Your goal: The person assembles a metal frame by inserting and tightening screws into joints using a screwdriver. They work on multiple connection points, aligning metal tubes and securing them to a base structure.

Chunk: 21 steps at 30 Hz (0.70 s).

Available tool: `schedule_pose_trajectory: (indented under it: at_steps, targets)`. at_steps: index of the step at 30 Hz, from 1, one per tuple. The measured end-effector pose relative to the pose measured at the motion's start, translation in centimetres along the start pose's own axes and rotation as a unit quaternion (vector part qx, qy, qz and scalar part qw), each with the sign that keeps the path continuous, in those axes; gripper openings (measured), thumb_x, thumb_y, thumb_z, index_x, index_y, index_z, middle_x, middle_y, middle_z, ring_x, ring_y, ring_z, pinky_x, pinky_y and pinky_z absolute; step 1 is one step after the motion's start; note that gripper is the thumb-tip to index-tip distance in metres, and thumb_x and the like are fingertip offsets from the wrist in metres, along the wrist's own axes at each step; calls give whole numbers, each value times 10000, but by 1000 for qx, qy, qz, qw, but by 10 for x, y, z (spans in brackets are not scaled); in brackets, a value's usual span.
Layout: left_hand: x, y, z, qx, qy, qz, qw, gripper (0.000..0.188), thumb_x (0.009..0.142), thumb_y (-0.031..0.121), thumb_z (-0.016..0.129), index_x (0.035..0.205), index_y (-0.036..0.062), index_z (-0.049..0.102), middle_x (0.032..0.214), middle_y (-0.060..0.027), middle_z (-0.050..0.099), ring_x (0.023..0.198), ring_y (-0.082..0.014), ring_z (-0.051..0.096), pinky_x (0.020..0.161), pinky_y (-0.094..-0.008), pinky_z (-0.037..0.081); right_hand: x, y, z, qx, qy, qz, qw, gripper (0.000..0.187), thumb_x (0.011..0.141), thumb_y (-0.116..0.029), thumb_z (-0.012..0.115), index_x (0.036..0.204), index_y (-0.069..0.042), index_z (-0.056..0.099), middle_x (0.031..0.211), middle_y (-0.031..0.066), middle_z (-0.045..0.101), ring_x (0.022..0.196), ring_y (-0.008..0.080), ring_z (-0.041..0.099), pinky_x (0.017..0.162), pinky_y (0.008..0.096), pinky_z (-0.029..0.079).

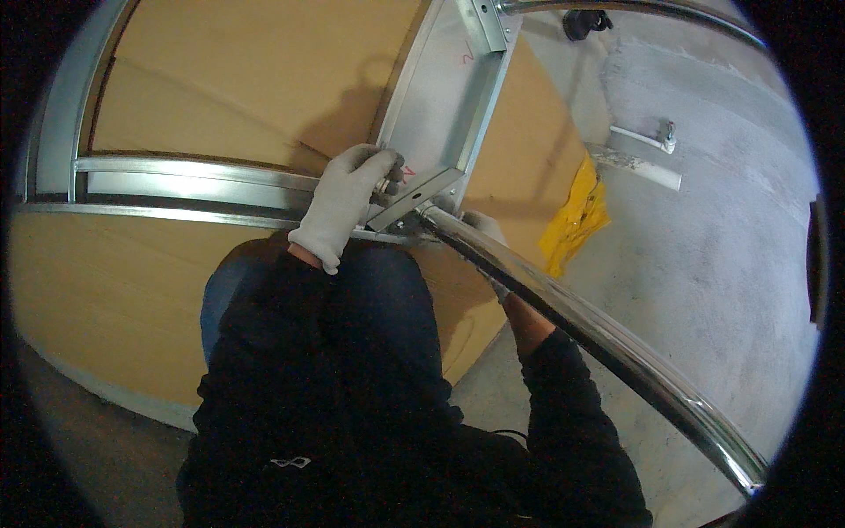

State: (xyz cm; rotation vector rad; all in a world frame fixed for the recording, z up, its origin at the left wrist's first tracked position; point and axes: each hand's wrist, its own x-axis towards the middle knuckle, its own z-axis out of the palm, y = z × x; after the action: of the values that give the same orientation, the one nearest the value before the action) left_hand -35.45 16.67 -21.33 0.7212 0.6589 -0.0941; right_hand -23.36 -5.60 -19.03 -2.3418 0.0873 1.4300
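My left hand, in a light grey glove, is at the inner corner of a metal frame. Its fingers are closed in a pinch around a small part I cannot make out. Close to the fingertips, a slotted metal bracket crosses the corner at a slant. From that bracket a shiny chrome tube runs down to the right. My right hand, gloved as well, reaches to the corner's outer side. The tube and frame hide most of its fingers.
Brown cardboard lies beneath the frame. To the right are a crumpled yellow cloth or bag, a white pipe piece and a grey concrete floor. Another tube extends from the frame's far bracket. A black object lies beyond.
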Motion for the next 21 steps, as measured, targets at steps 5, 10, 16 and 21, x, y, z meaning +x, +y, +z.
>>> schedule_pose_trajectory:
  at_steps: [5,10,16,21]
  targets:
    - [6,-10,-3,2,-6,23,1000,337,902,304,526,1030,-3,579,891,-46,605,750,-114,573,659,-250,477,-17,29,-6,83,94,-16,992,276,836,-284,631,898,-15,627,731,41,597,652,103,542,573,235,430]
    - [3,-6,0,-9,-5,14,1000,331,899,297,528,1025,-4,581,886,-51,606,758,-116,577,672,-256,477,-14,77,7,371,17,-50,927,243,922,-201,472,1063,-26,565,851,80,620,661,120,577,482,197,427]
    - [4,-5,-2,28,5,21,999,339,883,289,540,1025,-14,594,908,-60,614,799,-119,570,716,-249,460,-8,89,32,473,24,-23,880,232,931,-184,468,1095,-39,545,887,77,620,691,110,580,473,177,418]
    - [2,-1,-2,21,-1,9,1000,349,878,291,545,1029,-20,595,921,-64,616,813,-120,566,723,-248,457,-2,94,37,496,37,-13,867,213,928,-187,471,1072,-45,537,828,71,599,636,90,559,422,147,379]
